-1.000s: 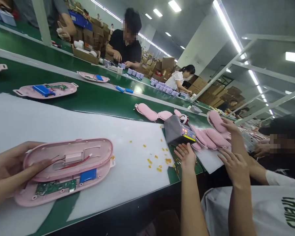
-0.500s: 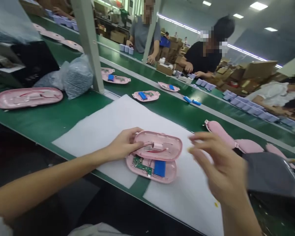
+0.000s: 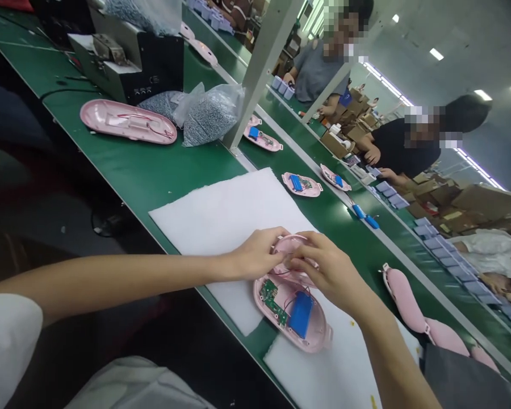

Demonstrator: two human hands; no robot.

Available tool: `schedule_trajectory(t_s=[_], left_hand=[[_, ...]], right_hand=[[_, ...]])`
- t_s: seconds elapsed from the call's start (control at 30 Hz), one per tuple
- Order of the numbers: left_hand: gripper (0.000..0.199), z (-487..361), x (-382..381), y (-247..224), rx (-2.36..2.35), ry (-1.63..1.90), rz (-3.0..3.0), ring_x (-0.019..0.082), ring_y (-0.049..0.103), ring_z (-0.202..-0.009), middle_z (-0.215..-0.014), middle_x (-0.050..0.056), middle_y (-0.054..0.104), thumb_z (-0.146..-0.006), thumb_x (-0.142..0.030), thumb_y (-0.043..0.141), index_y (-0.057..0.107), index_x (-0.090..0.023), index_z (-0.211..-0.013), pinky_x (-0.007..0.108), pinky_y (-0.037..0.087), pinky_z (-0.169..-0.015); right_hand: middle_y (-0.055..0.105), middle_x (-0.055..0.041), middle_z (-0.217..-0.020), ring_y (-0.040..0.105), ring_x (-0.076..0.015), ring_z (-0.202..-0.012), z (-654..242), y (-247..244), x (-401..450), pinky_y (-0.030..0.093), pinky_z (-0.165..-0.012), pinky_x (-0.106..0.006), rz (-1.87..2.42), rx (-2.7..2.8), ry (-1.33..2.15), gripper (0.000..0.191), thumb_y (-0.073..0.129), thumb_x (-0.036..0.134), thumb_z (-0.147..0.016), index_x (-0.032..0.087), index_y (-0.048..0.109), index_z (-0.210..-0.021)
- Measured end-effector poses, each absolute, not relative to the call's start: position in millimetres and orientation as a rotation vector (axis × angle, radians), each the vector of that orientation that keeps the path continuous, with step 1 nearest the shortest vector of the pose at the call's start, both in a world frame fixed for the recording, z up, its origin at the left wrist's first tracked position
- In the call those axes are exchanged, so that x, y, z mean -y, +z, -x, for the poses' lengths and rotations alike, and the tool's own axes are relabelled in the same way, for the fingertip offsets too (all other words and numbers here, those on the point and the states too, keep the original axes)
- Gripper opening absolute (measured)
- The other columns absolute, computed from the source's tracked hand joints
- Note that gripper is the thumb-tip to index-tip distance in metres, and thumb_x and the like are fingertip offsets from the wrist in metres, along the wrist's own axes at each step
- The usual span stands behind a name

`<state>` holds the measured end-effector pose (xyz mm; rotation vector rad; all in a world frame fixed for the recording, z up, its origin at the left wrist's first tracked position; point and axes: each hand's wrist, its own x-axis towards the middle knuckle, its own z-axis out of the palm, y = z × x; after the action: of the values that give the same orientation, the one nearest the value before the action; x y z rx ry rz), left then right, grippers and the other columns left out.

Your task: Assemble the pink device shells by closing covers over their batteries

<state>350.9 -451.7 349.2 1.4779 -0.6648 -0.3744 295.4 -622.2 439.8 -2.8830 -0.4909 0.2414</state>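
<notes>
My left hand (image 3: 262,255) is closed on the left end of a pink plastic shell half (image 3: 293,243), its hollow side facing me. Over the same half my right hand (image 3: 334,272) bends its fingers inward, thumb and fingertips together near the wires; what they pinch is hidden. Just below, a second pink shell half (image 3: 321,326) lies open side up and holds a green circuit board (image 3: 273,301) and a blue battery pack (image 3: 301,314). Both halves are over a white foam sheet (image 3: 234,221) on the green bench.
Another wired pink shell (image 3: 128,122) lies beside a bag of small grey parts (image 3: 213,113) and a black box (image 3: 159,65). A metal post (image 3: 262,74) rises behind. Pink shells (image 3: 404,295) and a dark object (image 3: 460,378) are at right. Co-workers sit across the line.
My right hand has come in from the right onto the upper shell half. The view has tilted and shifted, and more of the lower half now shows.
</notes>
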Motion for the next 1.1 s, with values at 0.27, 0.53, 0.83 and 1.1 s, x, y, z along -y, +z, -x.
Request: schedule_trajectory(t_s=[0.27, 0.53, 0.83, 1.1], left_hand=[[0.027, -349, 452, 346, 0.718, -0.31, -1.466, 0.016, 0.064, -0.084, -0.097, 0.001, 0.069, -0.081, -0.01, 0.053, 0.063, -0.017, -0.106, 0.025, 0.048, -0.074], [0.018, -351, 455, 344, 0.63, -0.373, -1.441, 0.017, 0.064, -0.081, -0.093, 0.004, 0.069, -0.086, -0.02, 0.057, 0.063, -0.014, -0.102, 0.025, 0.049, -0.068], [0.016, -351, 456, 344, 0.647, -0.341, -1.439, 0.017, 0.065, -0.082, -0.094, 0.005, 0.069, -0.087, -0.018, 0.056, 0.064, -0.013, -0.1, 0.024, 0.05, -0.069], [0.023, -349, 450, 343, 0.653, -0.356, -1.511, 0.018, 0.065, -0.087, -0.098, 0.004, 0.069, -0.085, -0.016, 0.054, 0.06, -0.016, -0.107, 0.026, 0.051, -0.072]], right_hand=[[0.058, -0.006, -0.114, 0.055, -0.022, -0.107, -288, 438, 633, 0.045, -0.09, -0.036, 2.703, 0.293, 0.241, 0.03, 0.047, 0.039, -0.097, 0.022, 0.065, -0.08], [0.057, -0.004, -0.121, 0.058, -0.0189, -0.102, -300, 433, 622, 0.048, -0.081, -0.031, 2.906, 0.44, 0.109, 0.028, 0.041, 0.031, -0.098, 0.024, 0.066, -0.087], [0.066, -0.0058, -0.102, 0.059, -0.02, -0.088, -302, 423, 615, 0.044, -0.065, -0.029, 3.138, 0.633, -0.238, 0.022, 0.05, 0.028, -0.093, 0.022, 0.07, -0.085], [0.067, -0.0027, -0.073, 0.059, -0.0186, -0.063, -317, 440, 626, 0.038, -0.054, -0.028, 2.985, -0.252, -0.049, 0.034, 0.078, 0.049, -0.06, 0.02, 0.063, -0.071]])
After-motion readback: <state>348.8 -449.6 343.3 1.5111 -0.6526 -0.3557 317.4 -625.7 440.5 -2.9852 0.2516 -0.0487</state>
